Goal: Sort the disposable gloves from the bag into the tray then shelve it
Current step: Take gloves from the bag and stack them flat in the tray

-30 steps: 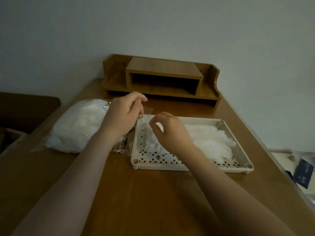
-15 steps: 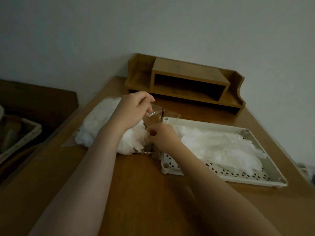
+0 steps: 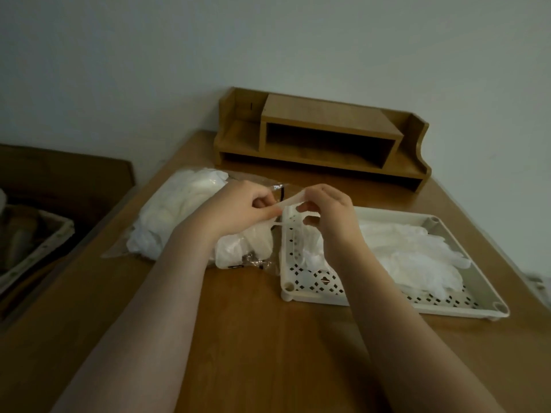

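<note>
A clear plastic bag [image 3: 179, 216] stuffed with white disposable gloves lies on the wooden table, left of a cream perforated tray [image 3: 465, 308]. A pile of white gloves [image 3: 414, 257] lies in the tray. My left hand [image 3: 235, 210] and my right hand [image 3: 331, 213] meet above the tray's left rim. Both pinch one thin translucent glove [image 3: 290, 201], which is stretched between them. A wooden desk shelf [image 3: 325, 138] with an open slot stands at the back against the wall.
The table's left edge drops to a dark lower surface holding a light basket [image 3: 32, 248]. Bare wooden tabletop [image 3: 268, 353] stretches in front of the tray, under my forearms. A pale object sits at the far right edge.
My right hand came up from the bag's mouth drawing a glove out. Both hands now stretch it above the tray's left rim. The view shifted slightly to the left.
</note>
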The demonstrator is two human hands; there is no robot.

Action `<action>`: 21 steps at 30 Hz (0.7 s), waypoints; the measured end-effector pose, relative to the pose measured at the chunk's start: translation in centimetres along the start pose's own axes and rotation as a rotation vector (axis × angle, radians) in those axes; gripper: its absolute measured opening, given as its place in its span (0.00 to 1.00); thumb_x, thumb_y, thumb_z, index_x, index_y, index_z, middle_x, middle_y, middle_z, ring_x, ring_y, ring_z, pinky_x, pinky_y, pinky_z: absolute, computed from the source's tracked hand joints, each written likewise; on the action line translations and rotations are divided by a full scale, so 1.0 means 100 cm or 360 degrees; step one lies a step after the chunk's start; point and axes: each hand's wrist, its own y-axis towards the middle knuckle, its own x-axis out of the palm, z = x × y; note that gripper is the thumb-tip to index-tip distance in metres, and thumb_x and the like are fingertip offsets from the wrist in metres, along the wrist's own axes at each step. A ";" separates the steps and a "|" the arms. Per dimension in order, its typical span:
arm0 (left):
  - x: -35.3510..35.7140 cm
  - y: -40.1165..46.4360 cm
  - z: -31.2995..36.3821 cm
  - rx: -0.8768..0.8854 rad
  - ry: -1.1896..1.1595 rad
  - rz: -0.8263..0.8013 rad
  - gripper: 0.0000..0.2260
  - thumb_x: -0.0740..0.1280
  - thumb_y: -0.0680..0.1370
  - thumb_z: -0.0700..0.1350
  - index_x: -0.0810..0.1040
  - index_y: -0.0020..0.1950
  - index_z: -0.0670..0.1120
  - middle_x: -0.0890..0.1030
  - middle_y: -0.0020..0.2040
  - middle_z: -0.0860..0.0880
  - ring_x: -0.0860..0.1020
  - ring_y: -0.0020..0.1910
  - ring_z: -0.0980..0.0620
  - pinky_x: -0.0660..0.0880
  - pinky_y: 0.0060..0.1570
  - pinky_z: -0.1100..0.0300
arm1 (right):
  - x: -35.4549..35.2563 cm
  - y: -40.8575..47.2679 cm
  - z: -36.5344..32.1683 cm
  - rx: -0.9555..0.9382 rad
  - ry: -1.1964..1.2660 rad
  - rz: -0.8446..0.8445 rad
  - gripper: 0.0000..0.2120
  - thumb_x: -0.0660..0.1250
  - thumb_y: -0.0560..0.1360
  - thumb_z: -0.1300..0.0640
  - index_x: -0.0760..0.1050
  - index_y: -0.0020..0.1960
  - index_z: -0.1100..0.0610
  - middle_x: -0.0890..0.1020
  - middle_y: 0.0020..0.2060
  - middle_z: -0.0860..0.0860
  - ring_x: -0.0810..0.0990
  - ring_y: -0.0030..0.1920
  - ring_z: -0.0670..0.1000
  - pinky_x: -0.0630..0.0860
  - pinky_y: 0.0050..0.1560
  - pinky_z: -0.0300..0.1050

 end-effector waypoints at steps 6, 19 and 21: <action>0.002 0.002 0.000 -0.0048 0.0190 -0.0179 0.06 0.68 0.75 0.51 0.80 0.44 0.50 0.80 0.40 0.51 0.76 0.38 0.52 0.69 0.38 0.61 | -0.018 0.005 -0.009 0.0206 0.0637 0.0109 0.15 0.54 0.79 0.62 0.74 0.37 0.59 0.82 0.34 0.54 0.78 0.42 0.53 0.75 0.49 0.47; 0.003 0.001 -0.004 -0.0125 0.0203 -0.0269 0.06 0.71 0.73 0.53 0.76 0.43 0.54 0.77 0.41 0.55 0.73 0.37 0.57 0.67 0.36 0.64 | -0.023 0.012 0.005 -0.0325 -0.1435 -0.0574 0.20 0.69 0.73 0.47 0.76 0.62 0.53 0.77 0.56 0.49 0.76 0.52 0.48 0.73 0.50 0.40; 0.003 0.001 -0.006 -0.0136 0.0186 -0.0267 0.06 0.70 0.74 0.53 0.77 0.43 0.52 0.78 0.41 0.52 0.73 0.36 0.55 0.67 0.37 0.62 | -0.023 0.012 0.001 -0.0274 -0.1653 -0.0608 0.14 0.68 0.75 0.50 0.79 0.57 0.56 0.80 0.49 0.50 0.76 0.44 0.47 0.73 0.43 0.38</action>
